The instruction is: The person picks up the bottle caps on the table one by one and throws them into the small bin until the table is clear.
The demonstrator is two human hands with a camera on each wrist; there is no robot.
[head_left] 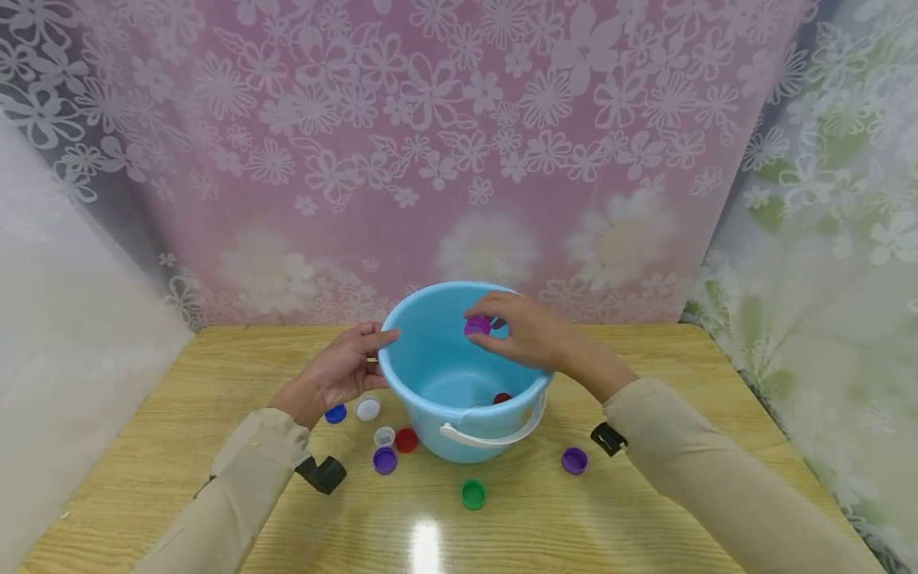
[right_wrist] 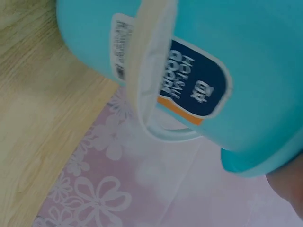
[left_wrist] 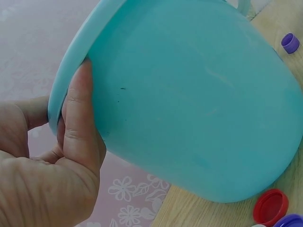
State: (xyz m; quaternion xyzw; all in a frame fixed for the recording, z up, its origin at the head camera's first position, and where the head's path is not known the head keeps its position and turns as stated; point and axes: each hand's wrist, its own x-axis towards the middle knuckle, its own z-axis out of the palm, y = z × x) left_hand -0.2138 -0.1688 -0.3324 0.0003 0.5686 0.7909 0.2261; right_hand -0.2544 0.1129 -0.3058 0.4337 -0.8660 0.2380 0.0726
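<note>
A light blue bucket (head_left: 466, 430) stands on the table, its white handle (head_left: 495, 434) hanging down at the near side. My left hand (head_left: 347, 367) grips the bucket's left rim, thumb over the edge and fingers against the outer wall, as the left wrist view also shows. Over the bucket's opening, my right hand (head_left: 527, 331) pinches a magenta bottle cap (head_left: 476, 327) between thumb and fingers. Inside on the bottom lies a red cap (head_left: 502, 398), partly hidden by the near wall. The right wrist view shows the bucket's printed label (right_wrist: 196, 80) and only a bit of the right hand (right_wrist: 289, 185).
Left of the bucket lie a blue cap (head_left: 335, 414), white caps (head_left: 368, 409), a red cap (head_left: 406, 440) and a purple cap (head_left: 385, 460). A green cap (head_left: 473, 494) sits in front, another purple cap (head_left: 574, 461) to the right. A flowered curtain (head_left: 459, 159) hangs behind the wooden table (head_left: 631, 526).
</note>
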